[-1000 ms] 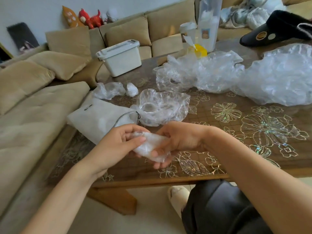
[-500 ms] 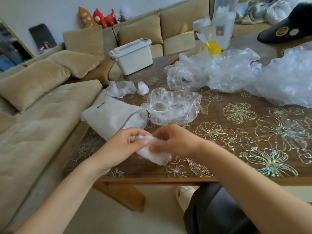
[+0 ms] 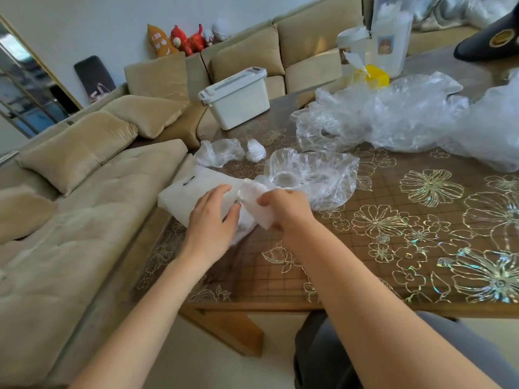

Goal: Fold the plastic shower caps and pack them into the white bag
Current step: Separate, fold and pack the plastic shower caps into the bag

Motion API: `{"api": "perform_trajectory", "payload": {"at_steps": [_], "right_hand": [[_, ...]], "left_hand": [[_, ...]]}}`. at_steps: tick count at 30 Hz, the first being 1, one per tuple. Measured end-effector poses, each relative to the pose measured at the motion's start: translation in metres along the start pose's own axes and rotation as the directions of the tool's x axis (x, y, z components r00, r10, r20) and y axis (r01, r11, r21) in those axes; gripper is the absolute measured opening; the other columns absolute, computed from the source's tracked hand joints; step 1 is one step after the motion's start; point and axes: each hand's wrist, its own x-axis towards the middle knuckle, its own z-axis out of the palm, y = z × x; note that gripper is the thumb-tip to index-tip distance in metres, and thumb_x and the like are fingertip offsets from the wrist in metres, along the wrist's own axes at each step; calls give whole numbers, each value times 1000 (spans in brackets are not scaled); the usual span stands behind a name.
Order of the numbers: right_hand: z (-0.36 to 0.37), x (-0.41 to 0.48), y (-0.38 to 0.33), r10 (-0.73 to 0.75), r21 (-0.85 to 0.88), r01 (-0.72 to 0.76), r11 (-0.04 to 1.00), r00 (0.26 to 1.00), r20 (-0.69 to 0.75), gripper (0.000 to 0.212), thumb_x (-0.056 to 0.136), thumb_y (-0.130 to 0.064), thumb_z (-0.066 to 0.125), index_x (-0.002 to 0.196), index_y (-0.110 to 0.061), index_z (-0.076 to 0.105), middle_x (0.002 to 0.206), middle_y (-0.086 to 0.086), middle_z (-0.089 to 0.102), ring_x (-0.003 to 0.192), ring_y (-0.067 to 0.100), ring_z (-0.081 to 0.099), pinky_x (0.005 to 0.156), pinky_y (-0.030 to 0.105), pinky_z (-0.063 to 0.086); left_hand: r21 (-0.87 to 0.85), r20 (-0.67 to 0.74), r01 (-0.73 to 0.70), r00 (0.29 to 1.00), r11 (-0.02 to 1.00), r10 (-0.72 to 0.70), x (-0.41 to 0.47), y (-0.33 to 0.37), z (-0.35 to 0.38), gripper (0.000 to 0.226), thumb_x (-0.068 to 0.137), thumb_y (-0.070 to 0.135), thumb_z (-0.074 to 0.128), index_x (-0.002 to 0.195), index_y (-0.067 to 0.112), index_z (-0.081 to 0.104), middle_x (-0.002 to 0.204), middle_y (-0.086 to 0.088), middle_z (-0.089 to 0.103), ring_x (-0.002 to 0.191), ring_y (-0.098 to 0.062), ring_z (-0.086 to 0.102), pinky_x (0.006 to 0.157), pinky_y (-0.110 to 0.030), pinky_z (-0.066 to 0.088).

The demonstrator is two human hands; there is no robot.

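A folded clear shower cap is pinched in my right hand, right at the mouth of the white bag lying on the table's left corner. My left hand lies on the bag by its opening, thumb against the plastic; whether it grips the bag edge is unclear. An unfolded shower cap lies open just behind my hands. Two small folded caps sit behind the bag. A large heap of crumpled caps spreads across the back right of the table.
The table has a brown cover with gold flowers. A white lidded box stands at its far left corner, a clear bag and yellow object behind the heap, a black slipper far right. A beige sofa runs along the left.
Both hands moved forward from the near table edge to the white bag, carrying the folded cap to its opening. The camera view shifted left and closer.
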Motion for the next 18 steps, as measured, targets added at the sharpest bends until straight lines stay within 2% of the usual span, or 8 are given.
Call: {"api": "perform_trajectory", "payload": {"at_steps": [3, 4, 5, 7, 10, 12, 15, 18], "right_hand": [[0, 5, -4, 7, 71, -3, 997, 999, -52, 12, 82, -4, 61, 75, -7, 52, 81, 9, 52, 85, 26, 50, 71, 35, 41], [0, 6, -5, 4, 98, 3, 995, 997, -74, 7, 82, -2, 60, 85, 2, 56, 82, 11, 50, 83, 26, 48, 69, 35, 39], [-1, 9, -4, 8, 134, 4, 991, 996, -93, 22, 82, -1, 60, 100, 11, 55, 81, 10, 48, 81, 25, 46, 65, 34, 37], [-5, 11, -3, 5, 178, 17, 984, 993, -121, 38, 83, 2, 58, 117, 15, 48, 77, 11, 48, 77, 23, 41, 58, 30, 32], [-9, 17, 1, 6, 205, 31, 978, 984, -179, 34, 84, 2, 54, 116, 10, 48, 97, 14, 55, 73, 21, 41, 55, 26, 31], [-11, 17, 1, 24, 203, 11, 979, 985, -170, 35, 83, 1, 53, 117, 9, 50, 92, 20, 56, 70, 23, 43, 53, 26, 30], [-6, 12, -1, 106, 196, -122, 973, 990, 91, 25, 83, 0, 52, 108, 2, 52, 82, 17, 56, 49, 16, 53, 47, 24, 37], [4, 7, 3, 139, 9, -154, 988, 917, 373, 20, 84, -4, 59, 104, -1, 54, 80, 12, 55, 53, 14, 54, 47, 22, 42]], "left_hand": [[203, 143, -43, 990, 978, 13, 9, -8, 10, 53, 97, 31, 46, 146, 17, 30, 157, -1, 20, 145, -16, 10, 117, -38, 9], [251, 166, -64, 986, 966, 22, 10, -10, 12, 52, 99, 29, 43, 147, 17, 27, 158, 0, 15, 146, -15, 5, 118, -41, 6], [256, 169, -71, 985, 964, 27, 12, -11, 13, 50, 100, 26, 40, 147, 17, 26, 158, 0, 13, 146, -15, 4, 117, -41, 4], [185, 131, -57, 991, 981, 32, 16, -15, 13, 46, 101, 21, 36, 147, 14, 30, 157, -2, 18, 146, -15, 8, 116, -37, 6], [7, 79, 1, 997, 1000, -2, 18, -17, 10, 42, 101, 21, 36, 143, 11, 38, 153, -4, 29, 144, -15, 17, 116, -32, 12], [-150, 85, 87, 994, 985, -75, 22, -15, 5, 40, 102, 21, 36, 140, 12, 43, 150, -3, 34, 143, -15, 21, 116, -30, 15], [-383, 101, 206, 978, 901, -181, 28, -10, -2, 35, 101, 21, 38, 131, 11, 55, 139, -3, 51, 132, -17, 41, 112, -34, 30], [-573, 168, 304, 953, 761, -254, 24, -4, -10, 29, 101, 21, 40, 108, 12, 66, 110, -4, 66, 104, -15, 57, 91, -25, 44]]}}
